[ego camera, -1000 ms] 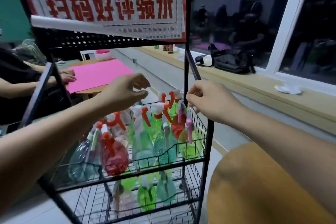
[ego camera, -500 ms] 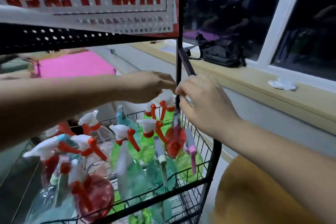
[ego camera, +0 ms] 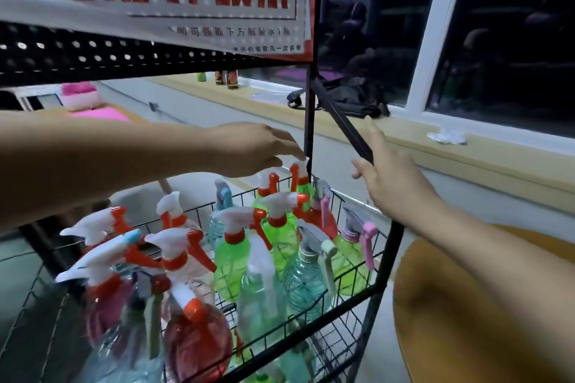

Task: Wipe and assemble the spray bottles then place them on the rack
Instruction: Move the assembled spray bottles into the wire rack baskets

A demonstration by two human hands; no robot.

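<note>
While left hand point(ego camera: 255, 149) is touching a bottle point(ego camera: 300, 188) in the rack point(ego camera: 311, 324) flat-fingered, right hand point(ego camera: 389, 179) is hovering loose, so fetching another's probably next.

Only two hands and forearms of the person show. The left hand point(ego camera: 258, 149) and left forearm point(ego camera: 109, 158) are bare right up to the picture's left edge. The right hand point(ego camera: 392, 183) and right forearm point(ego camera: 497, 258) are bare as far as the lower right edge. Dim light blurs the fingernails and finer detail.
</note>
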